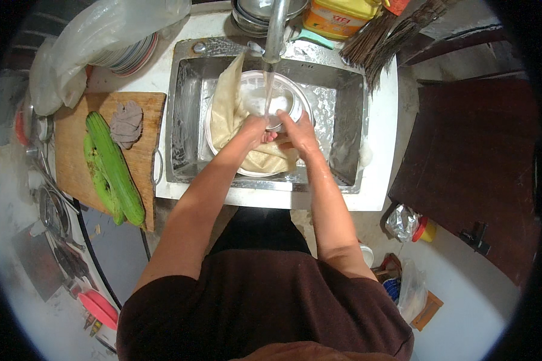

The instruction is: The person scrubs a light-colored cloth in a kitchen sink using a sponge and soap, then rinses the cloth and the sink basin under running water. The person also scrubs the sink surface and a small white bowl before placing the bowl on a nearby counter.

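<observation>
Water runs from the metal faucet [278, 31] into a round bowl [257, 95], which sits in a white perforated plastic basket [303, 88] in the stainless steel sink [348, 99]. My right hand [299, 131] is at the bowl's near right rim, thumb over the edge, and appears to grip it. Beside the stream, my left hand [254, 131] has its fingers curled near the bowl; whether it grips anything is hidden. A beige woven cloth or sack [226, 113] drapes over the basket's left side and passes beneath my hands at the front.
Left of the sink, a wooden cutting board [72, 144] bears two long green gourds [117, 167] and a crumpled grey rag [127, 124]. Stacked plates [131, 58] stand behind it. At the back are metal bowls [248, 20], a yellow detergent jug [338, 18] and a twig brush [375, 45].
</observation>
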Available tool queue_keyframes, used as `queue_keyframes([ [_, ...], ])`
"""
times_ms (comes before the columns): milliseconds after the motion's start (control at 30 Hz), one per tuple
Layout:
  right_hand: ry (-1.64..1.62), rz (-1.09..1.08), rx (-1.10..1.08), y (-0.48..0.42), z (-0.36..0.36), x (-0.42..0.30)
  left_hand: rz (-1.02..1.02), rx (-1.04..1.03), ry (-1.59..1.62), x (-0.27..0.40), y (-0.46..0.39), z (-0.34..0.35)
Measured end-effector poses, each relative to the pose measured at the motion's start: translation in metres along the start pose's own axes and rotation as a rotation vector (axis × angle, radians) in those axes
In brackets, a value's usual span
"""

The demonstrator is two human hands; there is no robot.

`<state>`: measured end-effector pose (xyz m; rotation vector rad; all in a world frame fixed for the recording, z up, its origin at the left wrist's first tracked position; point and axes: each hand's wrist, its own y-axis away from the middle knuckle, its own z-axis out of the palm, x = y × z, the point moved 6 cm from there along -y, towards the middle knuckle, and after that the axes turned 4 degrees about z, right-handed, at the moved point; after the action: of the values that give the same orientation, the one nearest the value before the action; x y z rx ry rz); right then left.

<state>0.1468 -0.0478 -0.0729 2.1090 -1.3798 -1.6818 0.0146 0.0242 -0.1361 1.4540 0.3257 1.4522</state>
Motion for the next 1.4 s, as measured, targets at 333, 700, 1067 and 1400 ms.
queue_keyframes([
  [333, 0.606, -0.756, 0.548, 0.044, -0.01, -0.095, 0.055, -0.196, 0.169, -0.004, 0.029, 0.016],
  [700, -0.325, -0.262, 0.122, -0.019, 0.003, -0.023, 1.362, 0.465, -1.314, 0.077, 0.128, 0.004],
  [1067, -0.793, -0.066, -0.219, 0.013, 0.038, -0.041, 1.656, 0.129, -1.316, 0.058, 0.106, 0.006],
  [1400, -0.455, -0.297, -0.102, -0.031, 0.019, -0.015, 1.624, -0.02, -1.276, 0.065, 0.096, 0.023],
])
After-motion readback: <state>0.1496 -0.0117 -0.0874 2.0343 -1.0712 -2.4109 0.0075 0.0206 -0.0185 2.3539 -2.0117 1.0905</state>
